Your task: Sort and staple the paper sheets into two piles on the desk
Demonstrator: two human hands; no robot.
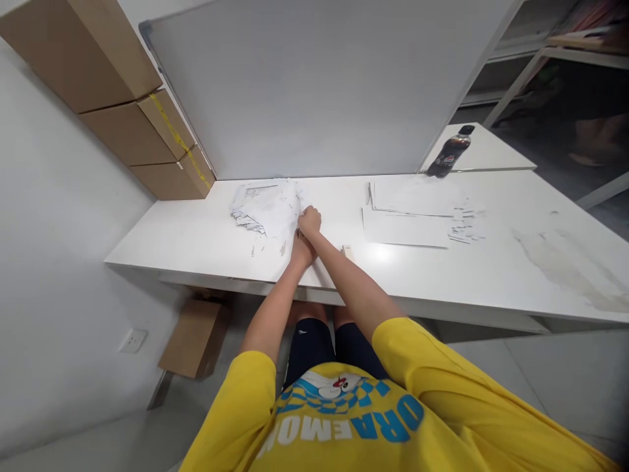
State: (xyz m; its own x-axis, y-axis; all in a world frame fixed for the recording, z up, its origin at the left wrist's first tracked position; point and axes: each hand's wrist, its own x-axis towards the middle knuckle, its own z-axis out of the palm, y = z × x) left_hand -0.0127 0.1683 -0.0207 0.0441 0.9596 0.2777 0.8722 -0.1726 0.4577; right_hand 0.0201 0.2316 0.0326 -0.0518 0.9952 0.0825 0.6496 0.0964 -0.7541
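My right hand (309, 221) is closed at the right edge of a loose pile of white papers (270, 206). Just below it, partly covered by it, is my left hand (303, 250), which also looks closed. The two hands touch or nearly touch, and whatever is between their fingers is too small or hidden to make out. Dark small scraps or marks (283, 249) dot the tabletop by the pile. A small pale block (348, 252) lies to the right of my hands, close to the table's front edge.
On the white table (157, 236), flat white sheets (405, 228) lie to the right, beside several thin small strips (464, 226). A dark drink bottle (451, 152) stands at the back right. Cardboard boxes (170, 177) are stacked at the back left, and a whiteboard (319, 92) rises behind.
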